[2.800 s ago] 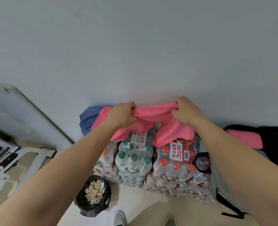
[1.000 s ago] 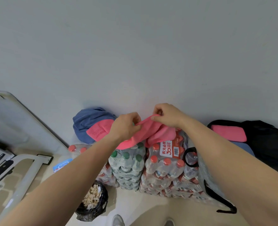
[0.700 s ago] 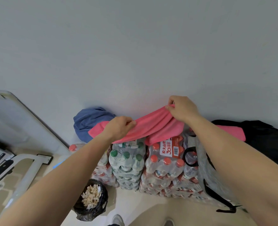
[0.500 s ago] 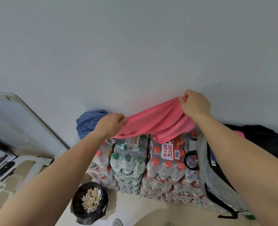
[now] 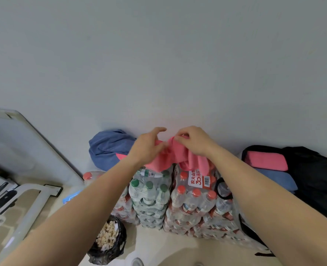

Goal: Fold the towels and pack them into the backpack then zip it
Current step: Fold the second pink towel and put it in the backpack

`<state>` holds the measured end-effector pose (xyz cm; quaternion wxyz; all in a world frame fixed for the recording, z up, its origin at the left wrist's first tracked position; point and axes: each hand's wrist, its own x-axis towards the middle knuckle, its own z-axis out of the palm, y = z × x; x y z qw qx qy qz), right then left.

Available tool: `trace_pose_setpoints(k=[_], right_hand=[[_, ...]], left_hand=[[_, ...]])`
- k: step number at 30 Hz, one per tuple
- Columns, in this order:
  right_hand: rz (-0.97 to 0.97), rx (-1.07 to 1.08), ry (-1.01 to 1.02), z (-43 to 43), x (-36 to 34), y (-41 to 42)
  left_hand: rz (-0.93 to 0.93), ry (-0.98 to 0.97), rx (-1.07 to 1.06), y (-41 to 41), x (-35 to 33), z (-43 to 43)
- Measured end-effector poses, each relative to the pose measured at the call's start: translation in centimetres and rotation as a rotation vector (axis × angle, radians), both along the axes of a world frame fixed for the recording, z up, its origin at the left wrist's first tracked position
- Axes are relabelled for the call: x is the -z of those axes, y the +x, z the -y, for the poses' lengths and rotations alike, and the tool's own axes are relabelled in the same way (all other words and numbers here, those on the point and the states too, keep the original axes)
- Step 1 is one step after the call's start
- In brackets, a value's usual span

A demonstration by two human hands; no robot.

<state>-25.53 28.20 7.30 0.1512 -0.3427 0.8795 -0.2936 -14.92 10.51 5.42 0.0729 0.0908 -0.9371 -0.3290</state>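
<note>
While the soft pink cloth towel (image 5: 185,160) hangs bunched over the shrink-wrapped water-bottle packs (image 5: 191,198), the fold would probably go best by matching its corners first, then drawing the edge taut and laying it flat before smoothing. Both hands meet at its raised edge. The right hand (image 5: 193,143) pinches the hem with curled fingers, and the left hand (image 5: 149,148) grasps a gather beneath its palm, forefinger lifted loose.

Behind rises a plain grey wall (image 5: 158,54). The bottle packs, stacked on a pale floor (image 5: 178,250), look like a lumpy, slippery work surface. At right the black fabric backpack (image 5: 316,179) lies open, holding a folded pink towel (image 5: 264,161) above a folded blue towel (image 5: 276,180). A crumpled blue towel (image 5: 108,148) waits at left, against the wall.
</note>
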Motion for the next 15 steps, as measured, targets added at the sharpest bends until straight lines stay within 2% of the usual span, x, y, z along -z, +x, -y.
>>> trace_pose_setpoints(k=[3, 6, 15], right_hand=[[0.029, -0.026, -0.074, 0.7, -0.3, 0.9], [0.03, 0.009, -0.046, -0.6, 0.0, 0.7], [0.122, 0.074, 0.085, -6.5, 3.0, -0.1]], left_hand=[[-0.031, 0.013, 0.048, -0.8, 0.5, -1.8], [-0.033, 0.034, 0.0, -0.9, 0.9, -1.8], [0.048, -0.172, -0.083, -0.8, 0.9, 2.0]])
